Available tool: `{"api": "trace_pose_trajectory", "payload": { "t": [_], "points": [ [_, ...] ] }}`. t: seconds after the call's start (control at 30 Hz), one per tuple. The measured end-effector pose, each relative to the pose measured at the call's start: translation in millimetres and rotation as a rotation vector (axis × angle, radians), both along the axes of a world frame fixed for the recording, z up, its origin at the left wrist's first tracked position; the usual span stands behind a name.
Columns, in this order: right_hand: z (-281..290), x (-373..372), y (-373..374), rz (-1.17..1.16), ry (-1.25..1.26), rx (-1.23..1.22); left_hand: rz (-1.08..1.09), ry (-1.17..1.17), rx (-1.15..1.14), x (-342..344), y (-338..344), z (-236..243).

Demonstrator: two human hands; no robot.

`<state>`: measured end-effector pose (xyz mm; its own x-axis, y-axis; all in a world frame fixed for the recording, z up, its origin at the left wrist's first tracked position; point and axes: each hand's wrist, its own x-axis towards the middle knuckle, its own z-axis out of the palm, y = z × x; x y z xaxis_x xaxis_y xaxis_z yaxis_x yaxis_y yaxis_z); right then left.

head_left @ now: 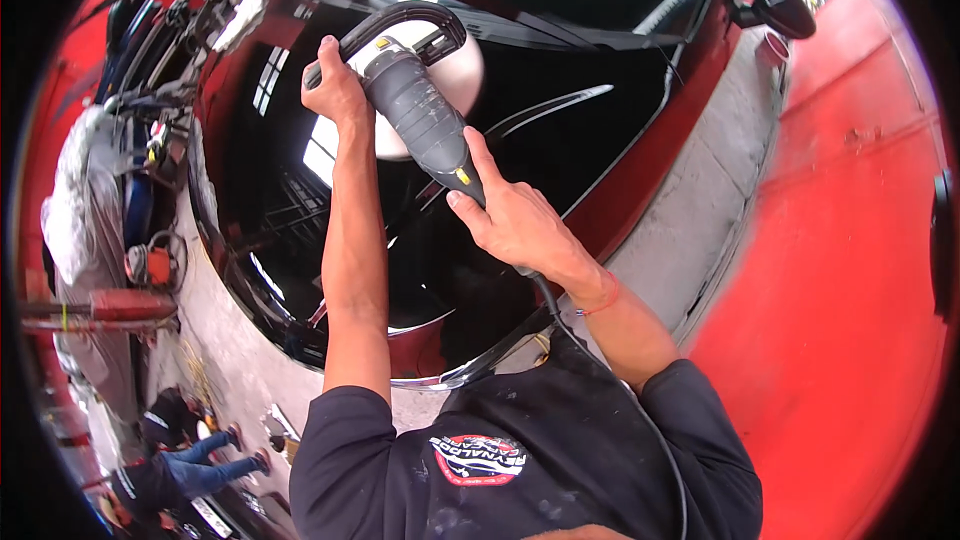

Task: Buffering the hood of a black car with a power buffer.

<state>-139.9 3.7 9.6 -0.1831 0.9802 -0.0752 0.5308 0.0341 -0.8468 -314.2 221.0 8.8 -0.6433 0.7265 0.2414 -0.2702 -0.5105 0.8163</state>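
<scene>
A black car polisher (418,110) with a white round pad (455,80) rests over the glossy dark hood (560,155) of a car. My left hand (337,87) is closed around one side of its looped front handle (435,16). Farther back, my right hand (515,215) grips the rear of the polisher's body, with the index finger stretched along it. A power cord (560,315) runs from the tool's rear end down past my right arm. Much of the pad is hidden under the tool's head.
The car's side mirror (780,10) juts out at the upper right, beside a red wall (830,270). Cluttered equipment and a grey cover (95,180) stand at the left. Another person in blue jeans (197,467) is at the lower left, near scattered items on the concrete floor.
</scene>
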Motion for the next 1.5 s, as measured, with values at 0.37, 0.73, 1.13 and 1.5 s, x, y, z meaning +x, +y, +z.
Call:
{"api": "trace_pose_trajectory", "payload": {
  "t": [0.37,0.73,1.13,1.5],
  "points": [
    [-1,61,-118,-0.256,0.014,-0.047,-0.06,0.23,-0.043,103,-93,-4],
    [-6,97,-162,-0.734,0.197,-0.071,-0.598,0.198,0.0,252,-125,23],
    [-10,1,-94,0.1,-0.057,-0.086,0.19,0.429,-0.184,-40,-144,-22],
    [-51,-132,-83,0.743,0.048,0.072,0.655,-0.061,-0.399,-261,-303,-89]
  ]
}}
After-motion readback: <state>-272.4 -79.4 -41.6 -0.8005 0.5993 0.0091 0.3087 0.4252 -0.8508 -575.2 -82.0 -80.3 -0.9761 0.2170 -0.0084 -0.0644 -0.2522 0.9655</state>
